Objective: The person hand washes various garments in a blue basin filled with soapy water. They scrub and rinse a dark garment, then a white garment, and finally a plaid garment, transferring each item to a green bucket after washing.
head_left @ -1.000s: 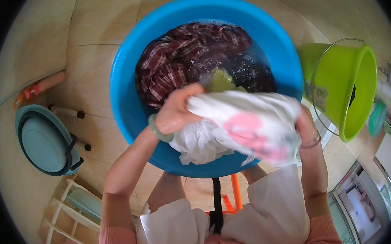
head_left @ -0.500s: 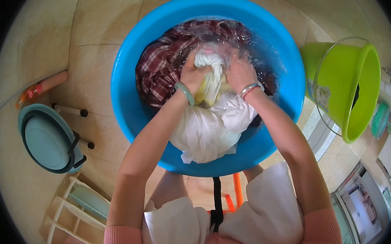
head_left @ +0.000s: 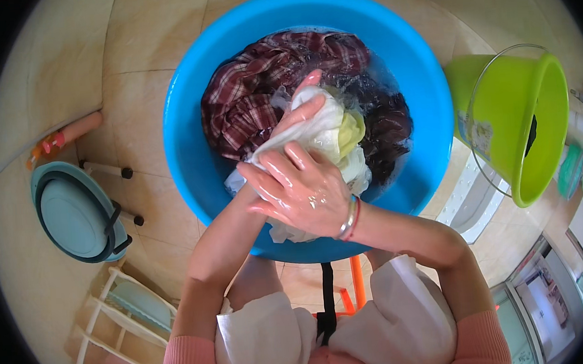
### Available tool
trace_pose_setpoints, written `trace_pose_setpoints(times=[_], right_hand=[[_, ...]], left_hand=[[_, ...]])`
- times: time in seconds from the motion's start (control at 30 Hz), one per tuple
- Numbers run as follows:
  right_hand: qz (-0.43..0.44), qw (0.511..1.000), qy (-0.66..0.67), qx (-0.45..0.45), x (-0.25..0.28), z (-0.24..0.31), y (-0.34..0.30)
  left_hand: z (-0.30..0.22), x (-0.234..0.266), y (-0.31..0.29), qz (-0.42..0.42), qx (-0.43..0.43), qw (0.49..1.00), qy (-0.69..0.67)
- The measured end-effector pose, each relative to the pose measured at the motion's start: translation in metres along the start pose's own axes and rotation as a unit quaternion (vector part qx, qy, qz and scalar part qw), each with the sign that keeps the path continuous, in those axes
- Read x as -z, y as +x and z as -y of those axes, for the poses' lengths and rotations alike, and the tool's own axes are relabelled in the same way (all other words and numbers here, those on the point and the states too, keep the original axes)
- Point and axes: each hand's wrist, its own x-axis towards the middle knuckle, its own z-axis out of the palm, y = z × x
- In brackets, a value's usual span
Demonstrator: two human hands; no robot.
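Observation:
Over a round blue basin (head_left: 175,116), a wet white cloth (head_left: 308,137) with a yellowish part hangs in my left hand (head_left: 298,114), whose fingers lie over its upper edge. My right hand (head_left: 306,191) crosses over my left wrist, wet and with its fingers spread. Its palm side is hidden, and it lies against the near end of the white cloth. Below it, more white fabric reaches toward the basin's near side. Dark red plaid fabric (head_left: 238,98) and a darker garment (head_left: 390,124) lie in the soapy water.
A lime-green bucket (head_left: 490,117) with a wire handle stands to the right, by a white grooved board (head_left: 472,196). Grey-green basins (head_left: 71,214) are on the left, above a cream rack (head_left: 99,331). Orange legs (head_left: 357,282) show beneath me.
My left hand has lifted the bunched white cloth and turned it. My right hand has come out of the water and moved across to the left, its fingers spreading over my left wrist.

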Motion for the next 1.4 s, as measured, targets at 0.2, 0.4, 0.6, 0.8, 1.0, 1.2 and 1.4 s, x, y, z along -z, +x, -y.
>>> trace_pose_setpoints(times=[0.2,0.4,0.6,0.8,1.0,1.2,1.4], right_hand=[[-0.098,0.994,0.043,0.036,-0.013,-0.027,0.009],[-0.133,0.986,0.101,0.014,-0.008,-0.061,0.014],[-0.045,0.976,-0.034,-0.209,-0.011,-0.166,-0.013],[0.035,0.969,-0.135,-0.204,-0.031,-0.156,-0.028],[0.107,0.902,-0.082,-0.411,-0.048,-0.182,-0.019],[0.014,0.997,0.067,-0.024,-0.01,-0.04,-0.008],[0.002,1.0,0.0,0.018,-0.013,0.003,0.011]], left_hand=[[-0.004,-0.028,-0.013,-0.091,-0.022,0.995,0.046],[0.028,0.015,0.005,-0.225,-0.265,0.757,0.553],[0.007,-0.01,-0.005,-0.242,-0.189,0.881,0.36],[-0.018,0.025,0.013,-0.185,-0.185,0.943,0.204],[-0.013,0.027,0.025,-0.201,-0.127,0.96,0.148],[-0.032,0.014,0.013,-0.11,-0.062,0.981,0.149],[-0.017,-0.015,-0.004,-0.063,-0.029,0.995,0.073]])
